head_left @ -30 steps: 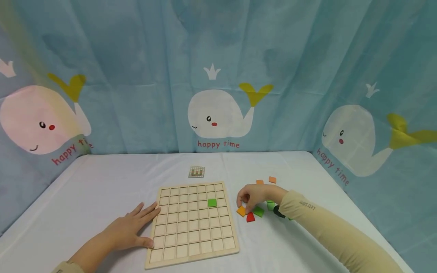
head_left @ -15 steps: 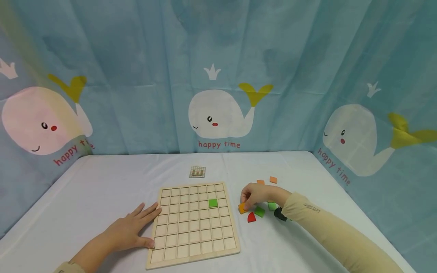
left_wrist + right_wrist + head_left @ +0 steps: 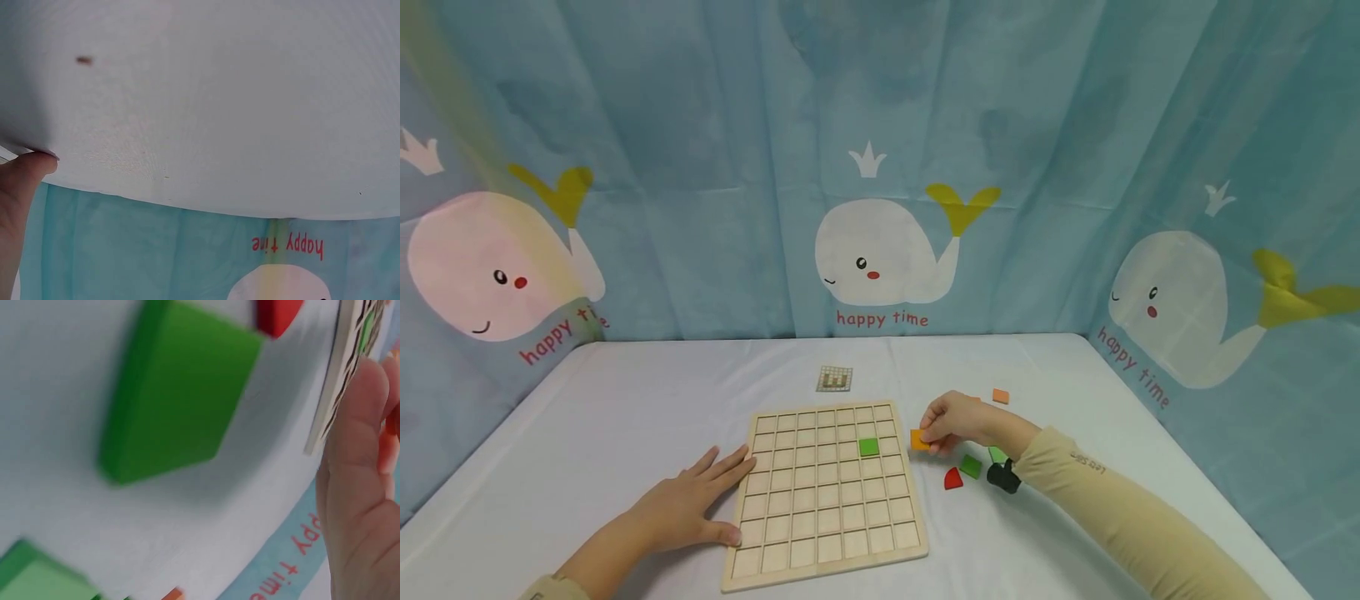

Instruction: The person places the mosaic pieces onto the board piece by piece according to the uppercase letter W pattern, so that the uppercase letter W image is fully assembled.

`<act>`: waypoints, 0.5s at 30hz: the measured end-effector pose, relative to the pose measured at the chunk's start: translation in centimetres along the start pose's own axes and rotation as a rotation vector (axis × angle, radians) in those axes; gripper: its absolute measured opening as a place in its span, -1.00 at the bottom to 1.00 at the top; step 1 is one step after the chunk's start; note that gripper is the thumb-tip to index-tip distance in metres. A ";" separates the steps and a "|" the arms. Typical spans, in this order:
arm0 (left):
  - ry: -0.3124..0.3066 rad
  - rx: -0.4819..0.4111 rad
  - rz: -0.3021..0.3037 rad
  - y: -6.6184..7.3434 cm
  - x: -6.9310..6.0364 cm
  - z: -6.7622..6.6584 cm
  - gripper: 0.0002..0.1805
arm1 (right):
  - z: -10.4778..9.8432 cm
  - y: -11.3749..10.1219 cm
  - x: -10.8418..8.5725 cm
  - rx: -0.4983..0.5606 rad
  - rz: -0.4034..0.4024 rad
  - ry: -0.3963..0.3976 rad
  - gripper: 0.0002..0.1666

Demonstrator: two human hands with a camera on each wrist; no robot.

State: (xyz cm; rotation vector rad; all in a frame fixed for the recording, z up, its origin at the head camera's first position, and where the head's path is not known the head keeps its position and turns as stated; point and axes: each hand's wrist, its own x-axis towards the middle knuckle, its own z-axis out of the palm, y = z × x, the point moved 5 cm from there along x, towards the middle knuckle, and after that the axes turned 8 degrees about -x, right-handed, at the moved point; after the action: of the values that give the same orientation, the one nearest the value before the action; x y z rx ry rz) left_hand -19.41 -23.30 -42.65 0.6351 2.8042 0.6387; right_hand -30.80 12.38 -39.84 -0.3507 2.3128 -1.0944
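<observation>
An orange square tile (image 3: 919,440) is pinched between the thumb and fingers of my right hand (image 3: 958,419), just off the right edge of the wooden grid board (image 3: 826,571). My left hand (image 3: 681,508) lies with spread, straight fingers against the board's left edge; its thumb (image 3: 39,164) shows in the left wrist view. One green tile (image 3: 868,447) sits in a cell at the upper right of the board. Below the right hand lie a red rounded piece (image 3: 953,478) and a green tile (image 3: 971,466), which looms large in the right wrist view.
Behind the board lies a small pattern card (image 3: 834,379). A light green tile (image 3: 997,455) is partly hidden by the black wrist camera (image 3: 1003,477). An orange tile (image 3: 1001,396) lies farther back. A whale-print curtain (image 3: 715,250) hangs behind the white table.
My right hand has taken hold of the orange tile and raised it slightly, moving back and left toward the board. The left hand has stayed in place.
</observation>
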 end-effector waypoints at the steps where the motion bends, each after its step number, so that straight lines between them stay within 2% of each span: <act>1: -0.001 -0.001 0.000 0.0 0.0 0.0 0.07 | 0.1 -0.2 0.0 0.019 -0.005 0.004 -0.95; 7: -0.004 -0.008 -0.005 0.0 0.1 0.1 0.08 | 1.0 -1.3 0.1 0.077 -0.045 0.007 -0.92; 15: -0.002 -0.006 -0.014 0.1 0.0 -0.1 0.09 | 2.1 -2.3 0.3 0.094 -0.076 0.026 -0.88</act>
State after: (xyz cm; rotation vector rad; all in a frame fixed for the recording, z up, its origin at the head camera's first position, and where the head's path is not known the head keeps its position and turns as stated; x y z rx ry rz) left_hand -19.38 -23.20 -42.53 0.6146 2.8017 0.6431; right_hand -29.88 9.46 -39.24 -0.3932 2.2772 -1.2469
